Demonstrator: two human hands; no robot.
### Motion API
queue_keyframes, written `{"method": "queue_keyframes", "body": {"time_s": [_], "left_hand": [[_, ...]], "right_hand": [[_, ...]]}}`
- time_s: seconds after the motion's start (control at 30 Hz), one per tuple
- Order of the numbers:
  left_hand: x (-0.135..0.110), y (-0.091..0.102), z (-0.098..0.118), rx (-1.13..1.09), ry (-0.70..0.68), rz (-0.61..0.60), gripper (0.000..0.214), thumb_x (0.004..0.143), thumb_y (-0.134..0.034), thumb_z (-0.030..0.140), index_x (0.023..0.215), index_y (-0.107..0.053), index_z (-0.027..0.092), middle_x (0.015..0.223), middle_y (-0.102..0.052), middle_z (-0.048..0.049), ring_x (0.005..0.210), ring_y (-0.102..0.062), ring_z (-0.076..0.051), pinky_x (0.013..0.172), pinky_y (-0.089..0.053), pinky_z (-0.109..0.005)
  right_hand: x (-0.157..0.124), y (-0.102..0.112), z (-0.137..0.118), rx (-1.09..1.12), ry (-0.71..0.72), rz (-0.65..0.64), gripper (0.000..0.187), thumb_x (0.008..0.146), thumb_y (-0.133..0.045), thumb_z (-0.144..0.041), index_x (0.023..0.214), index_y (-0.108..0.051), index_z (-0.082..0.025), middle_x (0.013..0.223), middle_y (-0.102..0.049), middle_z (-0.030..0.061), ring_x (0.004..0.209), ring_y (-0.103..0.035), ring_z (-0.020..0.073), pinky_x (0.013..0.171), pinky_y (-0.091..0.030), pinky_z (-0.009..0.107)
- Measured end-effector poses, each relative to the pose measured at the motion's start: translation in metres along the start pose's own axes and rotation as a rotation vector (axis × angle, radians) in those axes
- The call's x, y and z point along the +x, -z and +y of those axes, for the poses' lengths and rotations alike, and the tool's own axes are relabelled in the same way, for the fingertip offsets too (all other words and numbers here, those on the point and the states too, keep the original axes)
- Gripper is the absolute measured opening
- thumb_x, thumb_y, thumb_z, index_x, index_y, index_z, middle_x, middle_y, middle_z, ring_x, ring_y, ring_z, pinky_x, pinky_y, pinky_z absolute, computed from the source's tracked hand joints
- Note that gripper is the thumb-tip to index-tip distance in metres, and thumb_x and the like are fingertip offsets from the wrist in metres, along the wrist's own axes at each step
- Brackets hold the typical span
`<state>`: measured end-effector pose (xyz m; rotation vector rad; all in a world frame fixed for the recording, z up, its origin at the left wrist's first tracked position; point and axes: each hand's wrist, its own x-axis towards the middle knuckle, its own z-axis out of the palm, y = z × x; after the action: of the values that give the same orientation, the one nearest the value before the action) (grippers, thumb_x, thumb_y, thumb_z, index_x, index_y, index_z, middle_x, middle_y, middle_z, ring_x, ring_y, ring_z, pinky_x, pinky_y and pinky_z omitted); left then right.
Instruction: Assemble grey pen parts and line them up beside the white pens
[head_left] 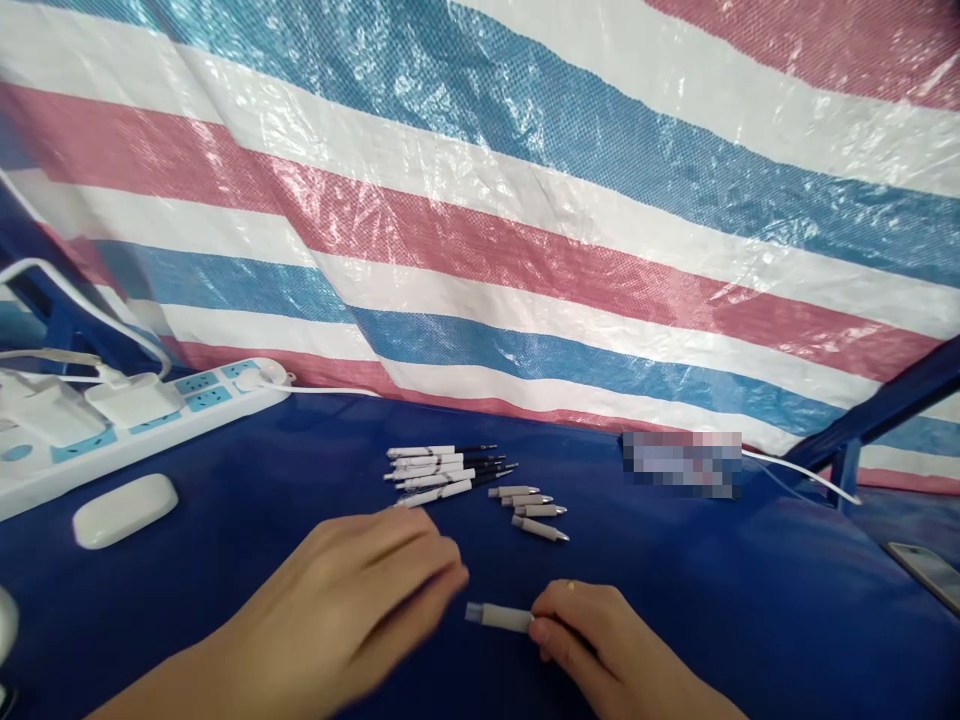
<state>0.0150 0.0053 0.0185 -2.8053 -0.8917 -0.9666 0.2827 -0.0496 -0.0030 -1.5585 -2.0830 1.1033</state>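
Observation:
My right hand [592, 640] pinches the front barrel of a pen [506, 617], a grey grip with a clear bluish open end pointing left. To its left, my left hand [360, 600] hovers with fingers curled and pressed together. Whatever those fingertips hold, if anything, is hidden. Just beyond my left hand lie several white pen bodies [431, 470], their dark refills [487, 468] sticking out to the right. Several loose grey pen front barrels [540, 528] with silvery tips lie beside the refills, in a slanting row.
A white power strip [247, 385] with chargers plugged in runs along the left of the blue table [712, 590]. A white rounded case [125, 510] sits before it. A pixelated item [681, 464] lies at the back right, a phone [926, 572] at the right edge. Striped sheeting [525, 220] hangs behind.

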Motion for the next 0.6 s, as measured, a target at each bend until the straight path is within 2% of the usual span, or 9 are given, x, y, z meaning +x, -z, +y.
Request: {"method": "queue_keyframes", "body": {"time_s": [0.07,0.17,0.23,0.4,0.6], "left_hand": [[0.006,-0.015,-0.018,0.086,-0.007,-0.047,0.025,0.1,-0.04,0.026,0.093,-0.064,0.019,0.085,-0.065,-0.0021,0.071,-0.063,-0.013,0.062,-0.051,-0.025],[0.002,-0.036,-0.04,0.289,0.003,-0.06,0.028,0.099,-0.037,0.024,0.102,-0.064,0.018,0.098,-0.066,-0.0063,0.084,-0.065,-0.02,0.068,-0.052,-0.03],[-0.003,-0.043,-0.049,0.341,0.021,-0.083,0.028,0.099,-0.038,0.024,0.106,-0.064,0.018,0.101,-0.066,-0.0069,0.088,-0.064,-0.021,0.073,-0.052,-0.033],[-0.007,-0.045,-0.057,0.362,0.077,-0.138,0.027,0.1,-0.038,0.027,0.103,-0.064,0.019,0.1,-0.067,-0.0054,0.088,-0.064,-0.021,0.075,-0.051,-0.033],[-0.01,-0.05,-0.057,0.367,0.089,-0.144,0.027,0.101,-0.038,0.028,0.104,-0.063,0.019,0.097,-0.067,-0.0054,0.083,-0.065,-0.02,0.072,-0.051,-0.031]], "right_hand": [[0.001,0.0,0.002,-0.018,0.023,0.014,0.031,0.101,-0.037,-0.048,0.092,-0.059,-0.027,0.09,-0.06,-0.0035,0.085,-0.055,0.0143,0.08,-0.041,0.025],[0.004,0.002,0.003,-0.05,0.064,0.027,0.03,0.102,-0.037,-0.045,0.097,-0.06,-0.027,0.093,-0.061,-0.003,0.085,-0.057,0.014,0.08,-0.041,0.025],[0.005,0.002,0.003,-0.078,0.087,0.02,0.03,0.102,-0.036,-0.044,0.098,-0.061,-0.026,0.092,-0.062,-0.0023,0.085,-0.058,0.0144,0.079,-0.042,0.025],[0.009,0.002,0.004,-0.114,0.12,0.035,0.029,0.103,-0.037,-0.038,0.099,-0.062,-0.025,0.091,-0.064,-0.0011,0.083,-0.06,0.015,0.077,-0.042,0.026],[0.01,0.002,0.003,-0.111,0.152,0.044,0.027,0.103,-0.039,-0.035,0.097,-0.063,-0.024,0.089,-0.064,-0.001,0.081,-0.059,0.0144,0.074,-0.042,0.025]]}}
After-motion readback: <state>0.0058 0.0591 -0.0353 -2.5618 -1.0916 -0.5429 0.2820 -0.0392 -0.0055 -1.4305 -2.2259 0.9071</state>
